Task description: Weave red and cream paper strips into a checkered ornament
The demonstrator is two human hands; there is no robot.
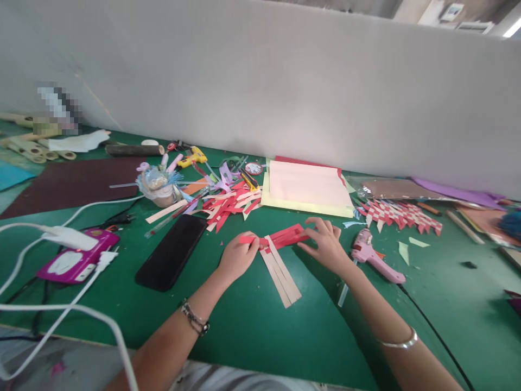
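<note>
Red and pale pink paper strips [284, 273] are interlaced into a small woven piece in front of me. The pink strips run toward me, while the red strips [287, 236] stretch off to the right. At the woven corner, my left hand [241, 254] is closed, pinching the strips between thumb and fingers. My right hand [325, 243] is at the far end of the red strips, its fingers spread and the tips touching or very near the paper. Just right of that hand lies a pink glue gun [376, 256] with a clear glue stick.
A black phone [171, 252] and a magenta power strip [81, 258] with white cables lie left. Behind are loose paper strips [232, 203], a yellow glue gun [194, 157], stacked paper sheets [307, 184] and a finished-looking red-and-pink woven piece [401, 215]. A grey wall [260, 81] borders the green table.
</note>
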